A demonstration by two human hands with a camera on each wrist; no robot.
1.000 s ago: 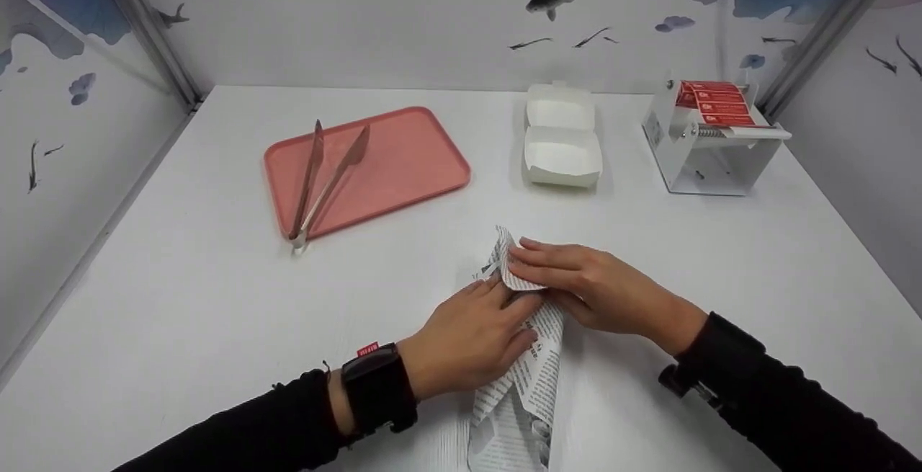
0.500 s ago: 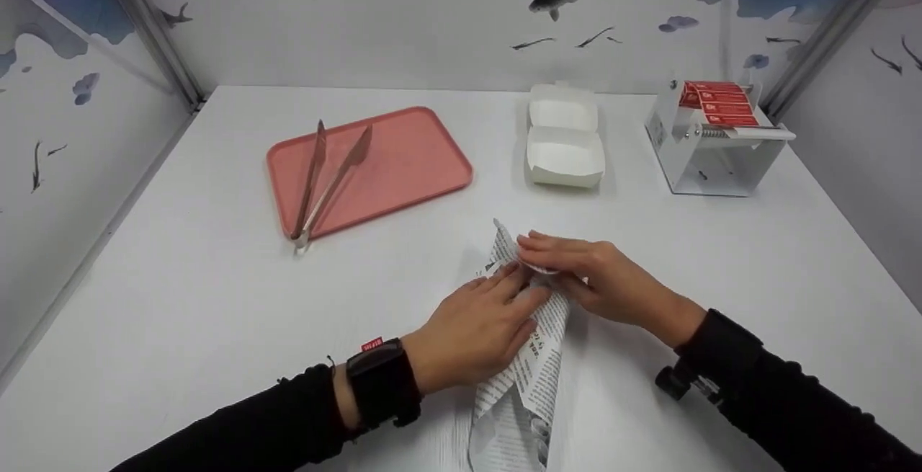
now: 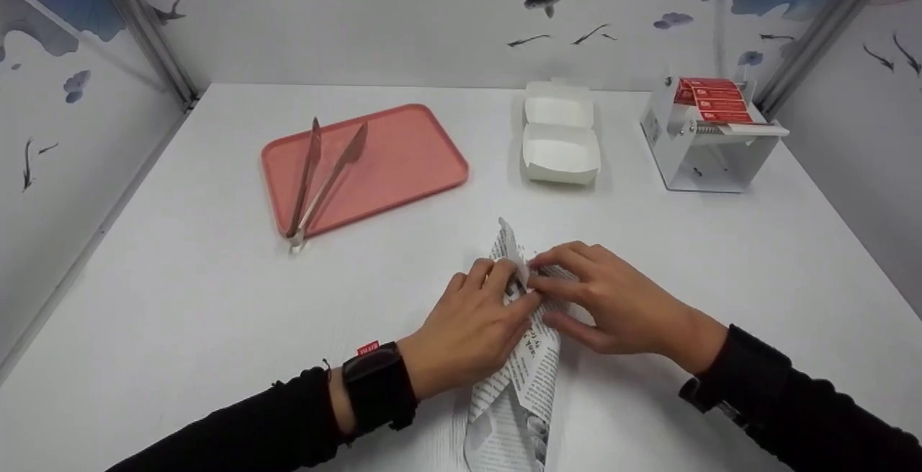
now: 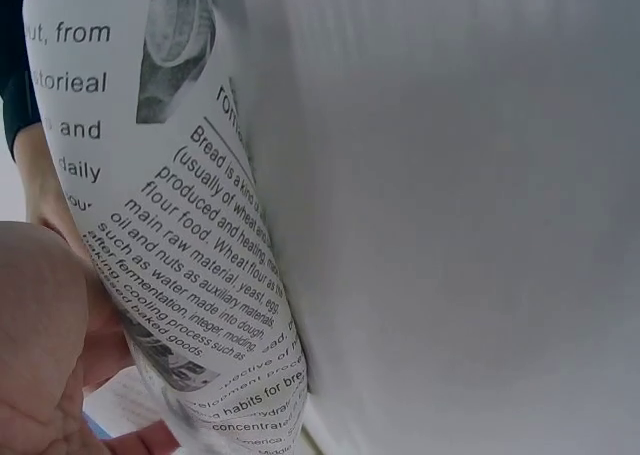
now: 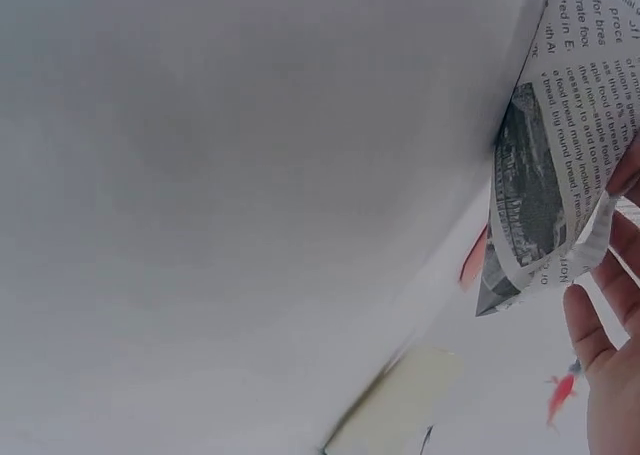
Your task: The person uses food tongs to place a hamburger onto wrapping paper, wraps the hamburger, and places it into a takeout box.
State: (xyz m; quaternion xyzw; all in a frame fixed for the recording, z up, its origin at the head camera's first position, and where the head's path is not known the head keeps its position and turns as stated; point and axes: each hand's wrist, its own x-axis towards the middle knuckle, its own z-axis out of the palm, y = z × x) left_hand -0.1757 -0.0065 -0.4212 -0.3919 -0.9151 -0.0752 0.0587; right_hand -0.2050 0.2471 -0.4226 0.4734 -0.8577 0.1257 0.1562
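Observation:
A long wrap of newspaper-print paper [image 3: 513,414] lies on the white table, its pointed far end sticking up. My left hand [image 3: 468,331] holds the paper from the left, knuckles raised, fingers bent over the far part and thumb reaching across the top. To the right, my right hand [image 3: 612,299] has its fingers spread and slightly bent at the folded end. In the right wrist view, one finger touches the edge of the printed paper [image 5: 560,165] while others stand apart from it. Printed text on the paper [image 4: 190,225] faces the left wrist camera. Whatever the paper wraps is hidden.
A pink tray [image 3: 403,162] with metal tongs [image 3: 324,187] on it lies at the back left. Behind the paper stands an open white food box [image 3: 562,148]. At the back right is a label dispenser [image 3: 709,140] with red labels. Printed wall panels [image 3: 403,32] enclose the table.
The right hand pressed on the folded flap earlier; now it has drawn back slightly and its fingers are spread. The left fingers, flatter before, are now bent with raised knuckles.

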